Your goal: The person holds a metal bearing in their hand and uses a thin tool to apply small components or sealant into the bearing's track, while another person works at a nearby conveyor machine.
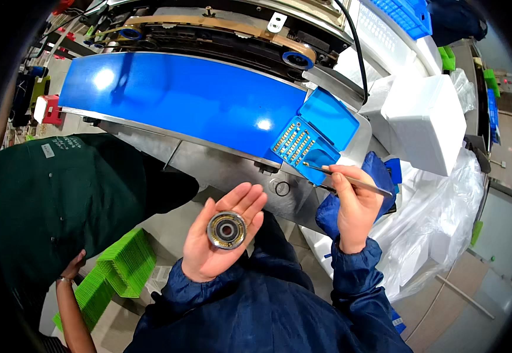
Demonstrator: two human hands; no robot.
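On the upturned palm of my left hand [223, 229] rests a round metal part [227, 230], with a dark hub, a centre hole and a brass-coloured ring. The fingers are stretched out beneath and behind it. My right hand [355, 206] pinches a pair of metal tweezers [359, 183]. Their tips reach over the near corner of a small blue plastic case [325, 154]. The case lies with its lid raised, holding rows of small brass-coloured pieces [294, 143]. Whether the tips grip a piece is too small to tell.
A conveyor with a blue belt [191, 94] runs across the front, machinery behind it. At the left a person in a dark green garment [67, 194] stands close by. White foam boxes [426, 120] and clear plastic sheeting [438, 217] lie right. Green crates [127, 263] stand lower left.
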